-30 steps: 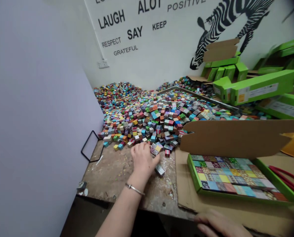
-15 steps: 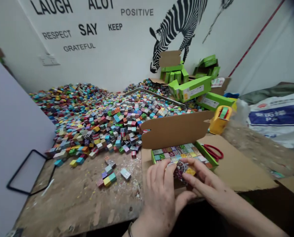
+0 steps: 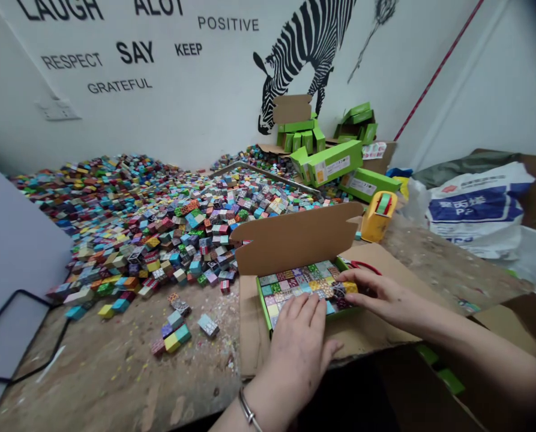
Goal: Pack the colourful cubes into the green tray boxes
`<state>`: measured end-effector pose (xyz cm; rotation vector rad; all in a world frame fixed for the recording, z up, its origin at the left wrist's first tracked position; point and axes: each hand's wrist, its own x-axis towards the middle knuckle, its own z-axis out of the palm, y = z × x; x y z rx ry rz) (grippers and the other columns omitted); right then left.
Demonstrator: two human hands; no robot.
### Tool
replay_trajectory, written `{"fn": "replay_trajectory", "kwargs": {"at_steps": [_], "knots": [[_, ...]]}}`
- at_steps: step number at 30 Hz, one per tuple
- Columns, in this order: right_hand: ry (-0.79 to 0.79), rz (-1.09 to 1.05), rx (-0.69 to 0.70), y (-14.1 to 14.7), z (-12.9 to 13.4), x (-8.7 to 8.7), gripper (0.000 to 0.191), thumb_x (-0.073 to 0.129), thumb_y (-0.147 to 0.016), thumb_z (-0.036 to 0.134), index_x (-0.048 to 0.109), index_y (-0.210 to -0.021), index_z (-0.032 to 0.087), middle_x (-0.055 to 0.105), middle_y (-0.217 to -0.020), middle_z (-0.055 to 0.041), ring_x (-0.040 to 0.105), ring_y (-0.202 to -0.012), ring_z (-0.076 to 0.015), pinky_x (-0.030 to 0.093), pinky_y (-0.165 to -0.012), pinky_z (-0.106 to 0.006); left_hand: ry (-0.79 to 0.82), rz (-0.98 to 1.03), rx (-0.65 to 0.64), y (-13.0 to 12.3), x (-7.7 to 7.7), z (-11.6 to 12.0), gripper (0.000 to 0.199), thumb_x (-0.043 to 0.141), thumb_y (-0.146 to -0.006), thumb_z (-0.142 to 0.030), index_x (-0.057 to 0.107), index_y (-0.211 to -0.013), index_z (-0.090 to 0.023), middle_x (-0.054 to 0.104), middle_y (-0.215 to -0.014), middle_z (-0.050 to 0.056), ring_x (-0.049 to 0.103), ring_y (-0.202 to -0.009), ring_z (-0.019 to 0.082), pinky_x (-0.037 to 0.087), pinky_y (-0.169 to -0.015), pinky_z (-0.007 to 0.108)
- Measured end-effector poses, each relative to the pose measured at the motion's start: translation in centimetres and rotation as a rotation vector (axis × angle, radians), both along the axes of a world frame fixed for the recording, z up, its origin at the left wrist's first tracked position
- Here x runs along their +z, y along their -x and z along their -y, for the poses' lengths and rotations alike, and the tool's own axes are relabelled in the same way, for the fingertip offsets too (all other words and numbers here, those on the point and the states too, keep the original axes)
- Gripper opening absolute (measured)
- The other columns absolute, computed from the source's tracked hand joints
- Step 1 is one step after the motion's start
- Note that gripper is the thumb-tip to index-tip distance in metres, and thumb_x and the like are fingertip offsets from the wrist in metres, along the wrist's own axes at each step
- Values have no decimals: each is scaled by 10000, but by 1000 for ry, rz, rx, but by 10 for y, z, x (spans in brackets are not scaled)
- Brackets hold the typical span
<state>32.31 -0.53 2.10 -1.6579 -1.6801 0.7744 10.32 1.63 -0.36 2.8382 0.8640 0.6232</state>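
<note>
A shallow green-edged box (image 3: 264,307) with a raised brown cardboard lid (image 3: 295,237) is filled with rows of small patterned blocks (image 3: 295,282). My left hand (image 3: 300,342) lies flat over the box's near side, its fingertips on the blocks. At the box's right end, the thumb and fingers of my right hand (image 3: 376,297) pinch a yellow block (image 3: 350,288), with a dark patterned block beside it. Beneath the box lies a flat cardboard sheet (image 3: 376,333). Red-handled scissors (image 3: 365,266) are partly hidden behind my right hand.
A large heap of colourful blocks (image 3: 159,222) covers the table's back and left. Several loose blocks (image 3: 171,343) lie left of the box. A yellow tape dispenser (image 3: 374,225), green boxes (image 3: 335,163) and a white-and-blue sack (image 3: 475,207) stand behind and right. A black wire frame (image 3: 6,379) is at left.
Both hands have moved apart; the blocks held between them are now at the box's right end with my right hand. My left hand has flattened onto the blocks. The view has shifted right.
</note>
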Motion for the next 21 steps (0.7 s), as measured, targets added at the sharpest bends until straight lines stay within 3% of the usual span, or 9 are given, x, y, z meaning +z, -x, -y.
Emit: {"fn": "replay_trajectory", "kwargs": {"at_steps": [4, 9, 12, 21], "knots": [[-42, 56, -13, -2, -4, -1, 406, 561, -774, 505, 649, -1032, 204, 641, -1026, -92, 575, -987, -257, 446, -906, -402, 21, -32, -21, -1, 4, 0, 558, 603, -845, -410, 455, -1310, -138, 512, -1350, 96, 440, -1239, 286, 378, -1069, 463], [83, 97, 76, -7, -11, 8, 431, 536, -784, 514, 665, -1060, 209, 650, -1000, -81, 588, -943, -247, 470, -844, -387, 11, -55, -36, -5, 8, 0, 568, 582, -850, -455, 410, -1355, -259, 414, -1427, 100, 398, -1276, 300, 351, -1063, 506], [81, 122, 126, -6, -14, 14, 420, 534, -787, 492, 664, -1051, 192, 650, -983, -85, 585, -927, -240, 472, -826, -374, 11, -79, -33, -11, 9, -1, 616, 609, -809, -523, 403, -1352, -317, 381, -1442, 121, 401, -1274, 312, 345, -1048, 534], [-35, 103, 122, -3, -12, 10, 299, 582, -770, 404, 665, -959, 188, 635, -956, -85, 566, -944, -237, 453, -855, -380, 8, -130, -23, -17, 10, 2, 619, 584, -803, -572, 423, -1336, -303, 401, -1436, 103, 407, -1257, 301, 329, -1049, 548]]}}
